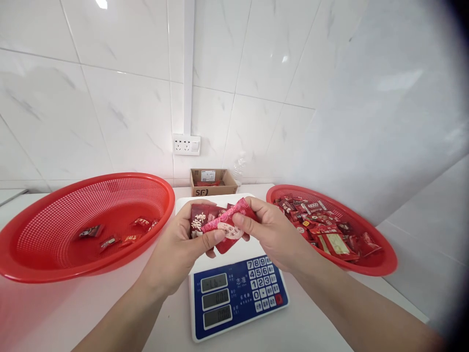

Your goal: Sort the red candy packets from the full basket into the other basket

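Note:
Above the white pan of a digital scale point(240, 298), my two hands meet around several small red snack packets point(230, 230). My left hand point(186, 232) is closed on dark red packets with white lettering, its thumb pressed on the front. My right hand point(264, 225) pinches a red packet with a pink patterned edge, and its thumb lies near that packet's pale oval label. The packets overlap, so I cannot tell exactly which hand holds each one. The scale's blue panel with displays and number keys faces me below my hands.
On the left stands a red perforated basket point(154, 195) with several packets in it. Another red basket point(388, 256), on the right, is heaped with packets. A small cardboard box point(229, 186) sits behind the scale, against the tiled wall under a socket point(186, 144).

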Demonstrator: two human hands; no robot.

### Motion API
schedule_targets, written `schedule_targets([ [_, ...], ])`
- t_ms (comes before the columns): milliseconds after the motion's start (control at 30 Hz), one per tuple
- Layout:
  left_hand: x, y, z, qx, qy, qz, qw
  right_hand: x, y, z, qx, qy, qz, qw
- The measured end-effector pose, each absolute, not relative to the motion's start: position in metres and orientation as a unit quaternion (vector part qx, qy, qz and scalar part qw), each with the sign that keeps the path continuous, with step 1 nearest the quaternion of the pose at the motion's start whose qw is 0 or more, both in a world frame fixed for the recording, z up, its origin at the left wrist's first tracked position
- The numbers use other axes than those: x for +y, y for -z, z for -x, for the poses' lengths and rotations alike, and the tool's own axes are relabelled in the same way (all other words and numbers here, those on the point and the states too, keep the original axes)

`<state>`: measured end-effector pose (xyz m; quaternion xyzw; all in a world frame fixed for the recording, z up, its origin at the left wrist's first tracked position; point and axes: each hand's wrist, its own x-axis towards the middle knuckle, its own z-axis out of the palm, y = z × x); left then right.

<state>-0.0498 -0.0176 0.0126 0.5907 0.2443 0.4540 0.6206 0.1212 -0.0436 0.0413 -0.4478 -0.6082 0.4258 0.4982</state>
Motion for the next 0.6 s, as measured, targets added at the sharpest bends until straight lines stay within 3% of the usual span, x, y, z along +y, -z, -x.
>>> schedule_targets([
  [133, -0.017, -0.012, 0.051, 0.232, -0.469, -0.572, 0.632, -0.045, -0.041, -0.123, -0.582, -0.497, 0.463, 0.447],
  [367, -0.020, -0.014, 0.048, 0.253, -0.482, -0.531, 0.650, -0.055, -0.046, -0.127, -0.637, -0.484, 0.487, 0.350],
  [600, -0.025, -0.020, 0.051, 0.214, -0.491, -0.483, 0.692, -0.066, -0.045, -0.122, -0.663, -0.470, 0.421, 0.402],
])
